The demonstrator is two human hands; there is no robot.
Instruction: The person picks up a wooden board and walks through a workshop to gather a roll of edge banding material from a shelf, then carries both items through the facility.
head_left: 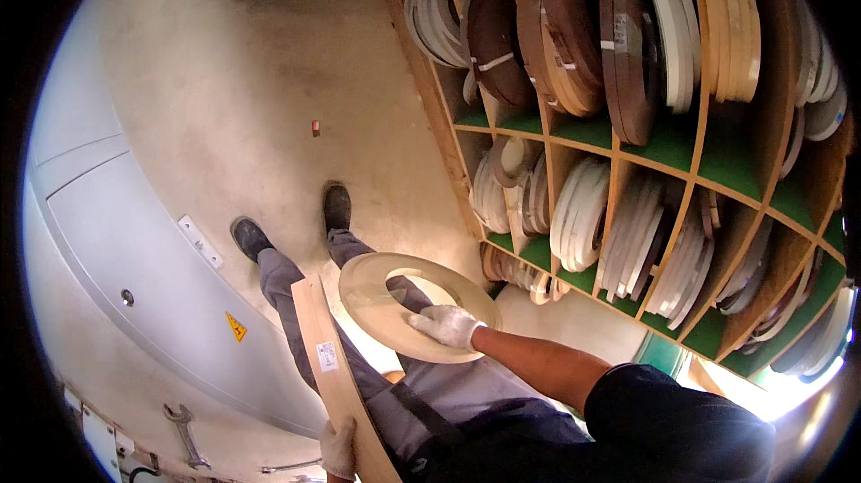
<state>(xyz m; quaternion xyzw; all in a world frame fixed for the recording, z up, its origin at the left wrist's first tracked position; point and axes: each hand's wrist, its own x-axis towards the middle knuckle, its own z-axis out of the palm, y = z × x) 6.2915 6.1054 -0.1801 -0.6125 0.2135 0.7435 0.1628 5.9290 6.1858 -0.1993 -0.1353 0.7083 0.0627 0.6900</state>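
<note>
Warm, dim indoor light, blown-out glare at lower right, heavy fisheye bending, black corners.

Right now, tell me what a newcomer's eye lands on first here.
The right hand holds a flat pale beige ring-shaped coil of edging tape at centre. Lower down, the left hand grips a long light wooden board. At right stands a wooden cubby shelf packed with brown and white tape rolls.
</note>
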